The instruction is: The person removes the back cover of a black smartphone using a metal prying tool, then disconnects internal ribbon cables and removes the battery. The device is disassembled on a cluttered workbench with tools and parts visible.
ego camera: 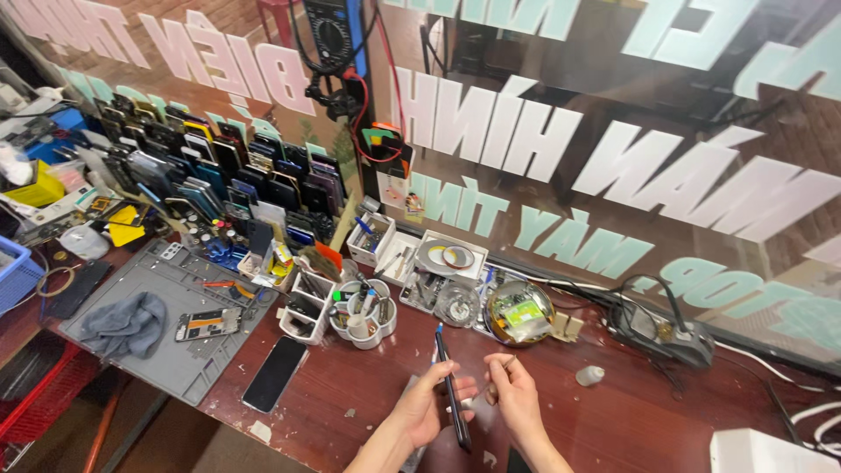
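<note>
My left hand (427,405) grips a thin black phone (451,390), held edge-on and nearly upright above the brown workbench (350,385). Beside it my right hand (515,396) pinches a small slender tool (501,365) whose tip points toward the phone's upper edge. Both hands sit at the bottom centre of the view, close together, over the bench's front part.
A grey work mat (175,350) at left carries a grey cloth (127,324) and an opened phone (208,324). A black phone (275,373) lies face down beside it. Trays of tools, tape rolls (447,257) and stacked phones (219,175) line the window behind.
</note>
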